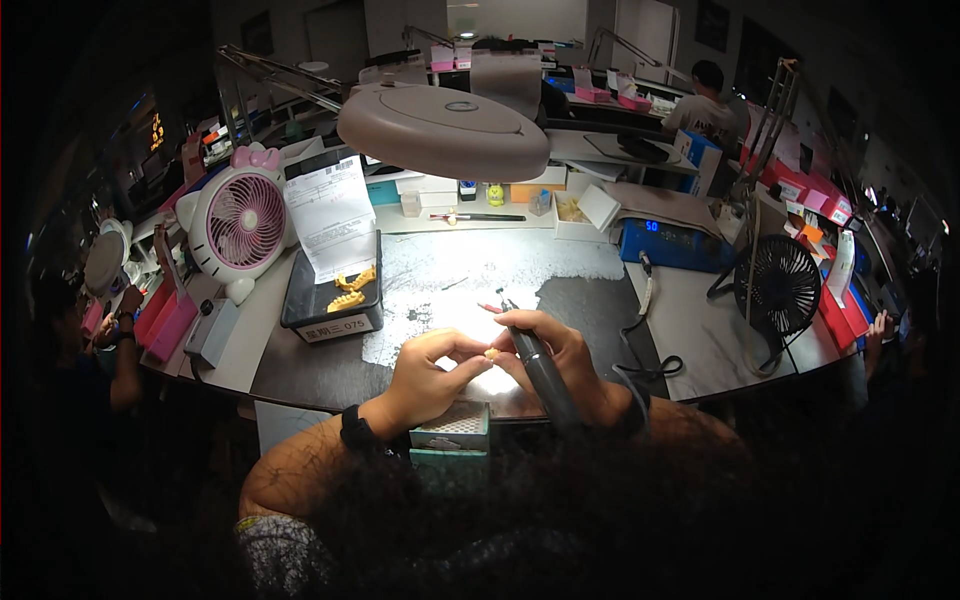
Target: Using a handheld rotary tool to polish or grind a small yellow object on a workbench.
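Observation:
Pinched in the fingertips of my left hand is a small yellowish piece, too small to make out clearly. My right hand is closed round a dark pen-shaped rotary handpiece, its slim end pointing away from me. Fingertips of both hands meet at the little piece, over the brightly lit bench top. Just beyond them, a thin reddish object shows beside the handpiece's slim end. To the left stands a black bin with yellow dental models and a printed sheet in it.
A large lamp head hangs over the bench. At the left is a pink-and-white fan, at the right a black fan. A blue control box has a cable. Below my hands sits a small box. Other people work nearby.

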`<move>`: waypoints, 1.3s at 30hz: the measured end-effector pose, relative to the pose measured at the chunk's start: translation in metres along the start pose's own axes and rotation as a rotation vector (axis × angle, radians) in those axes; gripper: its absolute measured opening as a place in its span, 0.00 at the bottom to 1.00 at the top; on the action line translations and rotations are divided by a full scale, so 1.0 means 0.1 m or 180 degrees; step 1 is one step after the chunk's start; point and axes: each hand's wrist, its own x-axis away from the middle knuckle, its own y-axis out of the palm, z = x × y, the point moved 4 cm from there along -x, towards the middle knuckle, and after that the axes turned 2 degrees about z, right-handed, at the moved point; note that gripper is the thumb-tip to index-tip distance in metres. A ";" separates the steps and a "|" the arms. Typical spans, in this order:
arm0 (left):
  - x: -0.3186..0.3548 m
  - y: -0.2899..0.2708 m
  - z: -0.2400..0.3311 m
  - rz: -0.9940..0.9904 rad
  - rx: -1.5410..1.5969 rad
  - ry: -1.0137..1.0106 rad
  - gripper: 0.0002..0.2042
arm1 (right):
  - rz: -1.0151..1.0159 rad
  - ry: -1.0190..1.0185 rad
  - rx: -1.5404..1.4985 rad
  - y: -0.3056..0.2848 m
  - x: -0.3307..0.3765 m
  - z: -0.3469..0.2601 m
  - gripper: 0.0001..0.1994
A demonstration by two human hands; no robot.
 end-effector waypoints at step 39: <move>0.01 -0.03 0.01 -0.0125 0.0329 0.0542 0.12 | -0.0121 0.0216 -0.0023 0.02 0.05 -0.09 0.21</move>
